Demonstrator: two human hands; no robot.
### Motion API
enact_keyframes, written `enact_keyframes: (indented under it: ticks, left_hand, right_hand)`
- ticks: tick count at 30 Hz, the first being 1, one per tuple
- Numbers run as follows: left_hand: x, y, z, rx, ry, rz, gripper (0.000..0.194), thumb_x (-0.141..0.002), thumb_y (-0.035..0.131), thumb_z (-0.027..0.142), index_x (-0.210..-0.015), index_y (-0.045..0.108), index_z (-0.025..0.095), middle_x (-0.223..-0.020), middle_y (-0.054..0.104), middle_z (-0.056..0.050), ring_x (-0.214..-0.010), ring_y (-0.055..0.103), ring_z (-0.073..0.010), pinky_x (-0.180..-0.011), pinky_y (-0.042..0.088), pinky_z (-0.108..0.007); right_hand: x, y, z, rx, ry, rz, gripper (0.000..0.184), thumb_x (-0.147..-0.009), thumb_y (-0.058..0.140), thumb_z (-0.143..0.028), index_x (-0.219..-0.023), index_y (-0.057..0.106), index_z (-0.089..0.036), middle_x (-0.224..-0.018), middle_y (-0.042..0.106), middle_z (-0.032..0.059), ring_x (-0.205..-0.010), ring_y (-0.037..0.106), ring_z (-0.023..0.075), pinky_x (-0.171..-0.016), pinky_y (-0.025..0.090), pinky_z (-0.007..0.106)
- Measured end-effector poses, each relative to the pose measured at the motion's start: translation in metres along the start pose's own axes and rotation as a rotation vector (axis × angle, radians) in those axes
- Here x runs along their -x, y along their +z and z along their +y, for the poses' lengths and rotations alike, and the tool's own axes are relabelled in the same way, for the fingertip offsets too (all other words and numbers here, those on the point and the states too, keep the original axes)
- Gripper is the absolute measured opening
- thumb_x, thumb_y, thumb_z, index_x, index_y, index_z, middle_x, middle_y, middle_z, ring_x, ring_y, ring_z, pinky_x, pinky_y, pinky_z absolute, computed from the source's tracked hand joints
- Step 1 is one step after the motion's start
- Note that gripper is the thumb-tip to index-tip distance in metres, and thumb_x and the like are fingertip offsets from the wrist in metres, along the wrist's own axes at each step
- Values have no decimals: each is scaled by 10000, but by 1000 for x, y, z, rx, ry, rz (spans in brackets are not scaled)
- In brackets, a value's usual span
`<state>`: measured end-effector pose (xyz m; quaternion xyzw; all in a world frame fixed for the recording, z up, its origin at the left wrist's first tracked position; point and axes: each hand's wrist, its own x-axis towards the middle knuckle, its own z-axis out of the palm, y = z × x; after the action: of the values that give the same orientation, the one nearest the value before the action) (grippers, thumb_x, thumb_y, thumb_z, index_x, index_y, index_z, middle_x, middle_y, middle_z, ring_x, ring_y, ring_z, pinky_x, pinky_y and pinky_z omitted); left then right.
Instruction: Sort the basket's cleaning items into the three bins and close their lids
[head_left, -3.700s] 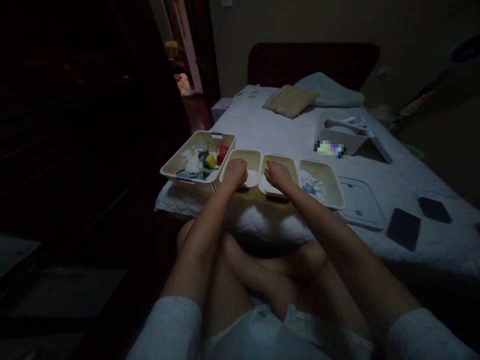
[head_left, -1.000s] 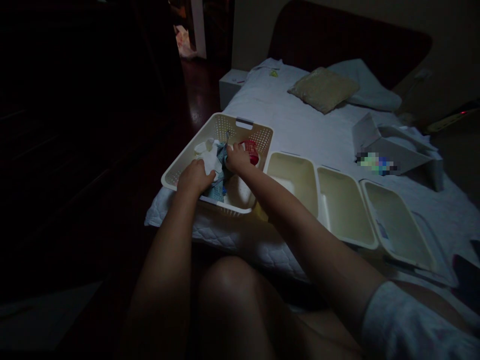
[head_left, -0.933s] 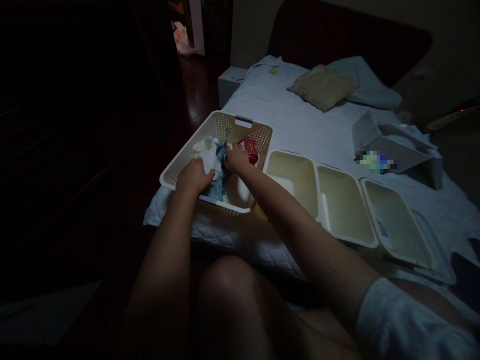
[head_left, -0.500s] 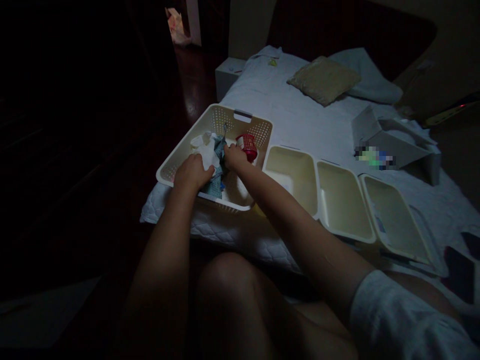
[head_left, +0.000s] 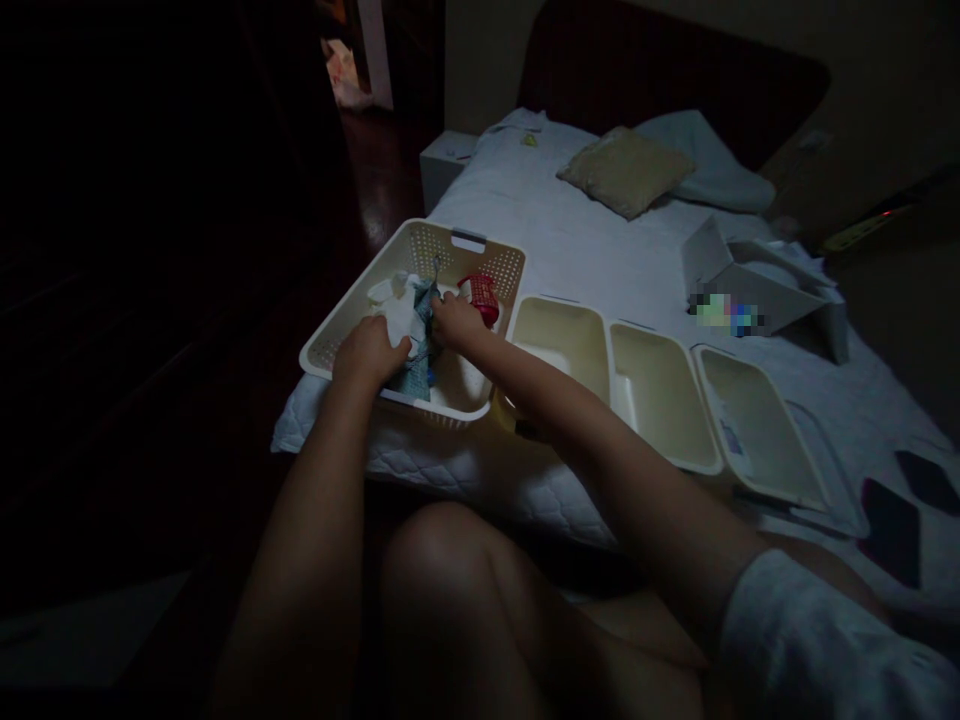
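Note:
A large cream basket [head_left: 319, 350] with perforated sides stands on the bed's front left corner. Inside it lie a crumpled white cloth or bag [head_left: 401, 315], a blue-green patterned cloth [head_left: 411, 380] and a red jar-like container [head_left: 480, 297] with a pale label. My left hand [head_left: 369, 352] reaches over the near left rim, thumb spread from the fingers, against the white item; its fingertips are partly hidden. My right hand [head_left: 457, 322] is inside the basket, fingers closed at the edge of the patterned cloth, just left of the red container.
Three cream bins, a near one [head_left: 562, 330], a middle one [head_left: 664, 400] and a right one [head_left: 765, 430], stand in a row right of the basket. An open white box [head_left: 772, 285], a beige cushion [head_left: 630, 170] and dark flat objects [head_left: 892, 530] lie on the bed. The room is dim.
The whole view has shifted, so the basket and bins appear further left. Both hands keep nearly the same places in the basket, and its contents look almost unchanged.

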<state>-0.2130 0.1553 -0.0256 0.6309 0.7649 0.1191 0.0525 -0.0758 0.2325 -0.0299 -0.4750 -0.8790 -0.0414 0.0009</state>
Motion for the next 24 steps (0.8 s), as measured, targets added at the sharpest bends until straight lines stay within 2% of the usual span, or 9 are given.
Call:
enact_keyframes:
  ticks: [4,7,13,16,20,24]
  left_hand:
    - [1,-2,0,18,10,36,489,-781,443,427,-1136,519,98,-1119,568,-161,-1035,548,-280,-885,433,-358]
    - [4,-3,1,13,24,53,483,-778,447,418,-1138,519,104,-1127,567,-161,-1036,549,-283,-881,436,-360]
    - [11,-9,4,-19,37,82,456,-793,422,398,-1142,516,121,-1140,563,-163,-1041,546,-284,-864,443,-370]
    - [15,-12,13,-24,43,127,437,-798,410,387,-1124,531,122,-1130,567,-166,-1040,544,-287,-867,438,-375]
    - [24,-14,44,84,80,229,446,-811,383,354,-1150,518,97,-1149,559,-163,-1083,520,-256,-922,404,-343]
    - [35,-18,96,266,231,322,402,-809,394,342,-1097,553,111,-1119,582,-130,-1060,530,-225,-936,387,-325]
  right_hand:
    - [21,-16,3,-8,-117,48,309,-864,364,-174,-1155,460,-132,-1146,508,154,-1020,520,252,-827,445,373]
    - [40,-30,14,-45,-131,63,315,-857,384,-179,-1160,457,-126,-1144,504,154,-1031,503,244,-838,432,362]
    - [85,-66,55,-171,-135,190,451,-847,441,-239,-1275,358,-125,-1242,432,160,-1104,441,224,-896,392,344]
    - [109,-81,77,-201,-143,257,474,-854,436,-270,-1293,334,-121,-1270,405,162,-1150,399,222,-936,364,346]
    - [140,-88,103,-264,-134,375,474,-852,438,-291,-1278,343,-106,-1253,414,153,-1146,402,205,-956,361,330]
    - [177,-80,127,-352,-150,520,454,-829,483,-287,-1242,384,-126,-1218,441,144,-1129,425,211,-944,395,342]
